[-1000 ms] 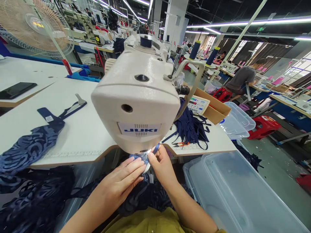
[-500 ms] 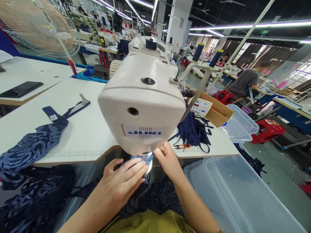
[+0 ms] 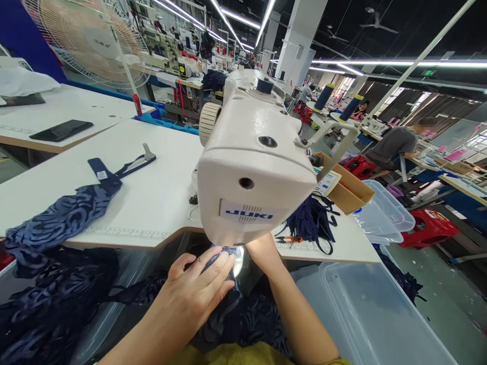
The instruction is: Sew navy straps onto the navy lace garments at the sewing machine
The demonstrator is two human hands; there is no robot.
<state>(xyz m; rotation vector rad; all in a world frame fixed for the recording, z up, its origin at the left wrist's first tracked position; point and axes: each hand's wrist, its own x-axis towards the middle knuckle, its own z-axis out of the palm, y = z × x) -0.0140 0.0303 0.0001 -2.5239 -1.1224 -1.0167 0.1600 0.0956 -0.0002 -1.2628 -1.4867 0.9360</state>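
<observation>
Blue cloth (image 3: pixel 230 250) lies under the sewing machine (image 3: pixel 258 170). Your left hand (image 3: pixel 198 291) rests on it, fingers loosely spread; your right hand (image 3: pixel 265 254) is partly hidden, grip unclear. Likely best: light pressure, cloth flat, fingertips back.

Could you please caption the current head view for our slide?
Left hand on blue fabric, right hand partly hidden by the sewing machine.

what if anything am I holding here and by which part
Left hand: fingers over blue fabric, but a grip can't be told. Right hand: fingers hidden behind the sewing machine, hold unclear.
</observation>
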